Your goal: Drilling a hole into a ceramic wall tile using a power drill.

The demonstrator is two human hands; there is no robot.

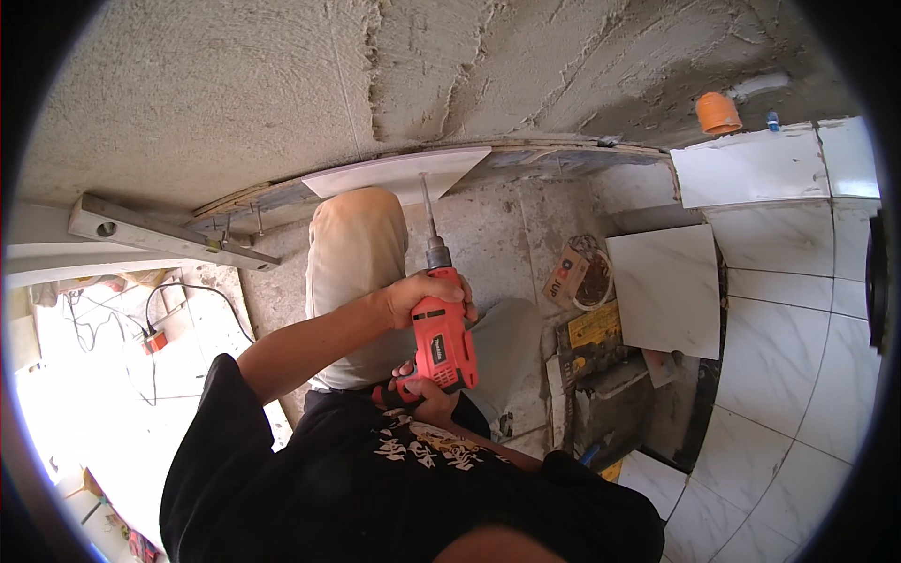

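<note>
Both my hands grip a red and black power drill in front of my torso. My left hand is wrapped round the front of its body, just behind the chuck. Lower down, my right hand closes round the handle; the trigger is hidden. A long drill bit points away from me. Its tip overlaps a pale tile at the foot of the wall; whether it touches cannot be made out. My bent left knee is just left of the bit, close to that tile.
A long metal level leans at the left. Rough plastered wall rises ahead. On the right are a loose marbled tile, a round container, tile boxes and an orange cap. A power cord runs along the left.
</note>
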